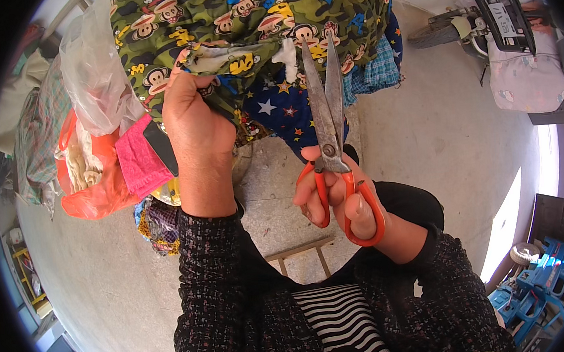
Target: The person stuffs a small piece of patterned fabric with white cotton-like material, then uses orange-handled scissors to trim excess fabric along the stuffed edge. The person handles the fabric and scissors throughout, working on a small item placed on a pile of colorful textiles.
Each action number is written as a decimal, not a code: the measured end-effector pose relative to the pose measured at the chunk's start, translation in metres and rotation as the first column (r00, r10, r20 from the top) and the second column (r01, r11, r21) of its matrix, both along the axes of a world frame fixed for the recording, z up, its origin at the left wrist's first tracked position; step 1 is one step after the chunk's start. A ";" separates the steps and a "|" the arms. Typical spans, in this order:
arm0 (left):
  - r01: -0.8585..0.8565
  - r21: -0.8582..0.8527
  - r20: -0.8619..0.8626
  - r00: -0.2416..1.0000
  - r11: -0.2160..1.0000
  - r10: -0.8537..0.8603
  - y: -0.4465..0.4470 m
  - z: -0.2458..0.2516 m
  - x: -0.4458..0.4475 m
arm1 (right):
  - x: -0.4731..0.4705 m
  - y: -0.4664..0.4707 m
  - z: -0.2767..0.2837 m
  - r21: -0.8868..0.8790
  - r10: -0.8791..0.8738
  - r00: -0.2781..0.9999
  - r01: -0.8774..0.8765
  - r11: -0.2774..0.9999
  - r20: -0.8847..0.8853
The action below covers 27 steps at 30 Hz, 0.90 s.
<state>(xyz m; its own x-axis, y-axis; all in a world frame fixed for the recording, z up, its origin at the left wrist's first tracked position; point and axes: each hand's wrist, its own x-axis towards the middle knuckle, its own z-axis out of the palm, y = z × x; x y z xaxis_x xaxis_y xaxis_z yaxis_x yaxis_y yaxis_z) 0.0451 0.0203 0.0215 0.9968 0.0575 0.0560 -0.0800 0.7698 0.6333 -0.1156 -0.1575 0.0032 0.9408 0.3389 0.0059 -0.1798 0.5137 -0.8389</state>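
In my right hand is a pair of scissors with orange-coated handles. Its worn metal blades are slightly parted and point away from me, over the cloth. My left hand grips the edge of a padded camouflage fabric printed with monkey faces. Along that edge the fabric is folded back, and white wadding shows close to the blades. Beneath it hang a navy star-print cloth and a teal plaid cloth. Most of my left fingers are hidden behind the folded edge.
To the left sit a clear plastic bag, an orange plastic bag, a pink cloth and a bundle of patterned fabric. A two-wheeled vehicle stands at the right, with blue machinery lower down. Concrete floor surrounds me.
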 end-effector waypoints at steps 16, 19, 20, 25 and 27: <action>-0.028 -0.020 -0.029 0.999 0.999 0.028 -0.001 -0.001 0.000 | 0.006 -0.001 0.002 0.015 0.049 0.998 -0.048 0.999 -0.028; -0.014 -0.022 -0.024 1.000 1.000 0.013 0.000 -0.001 0.000 | 0.006 -0.002 0.001 0.016 0.061 0.998 -0.060 0.998 -0.024; -0.011 -0.026 -0.019 1.000 1.000 0.010 0.000 -0.001 0.000 | 0.007 -0.002 0.001 0.017 0.065 0.998 -0.065 0.998 -0.021; 0.008 -0.017 0.021 1.000 1.000 -0.008 0.000 0.000 -0.001 | 0.007 -0.002 0.001 0.019 0.056 0.998 -0.055 0.998 -0.028; 0.023 -0.021 0.017 1.000 1.000 -0.023 0.000 0.000 -0.002 | 0.008 -0.002 0.001 0.020 0.053 0.998 -0.052 0.998 -0.027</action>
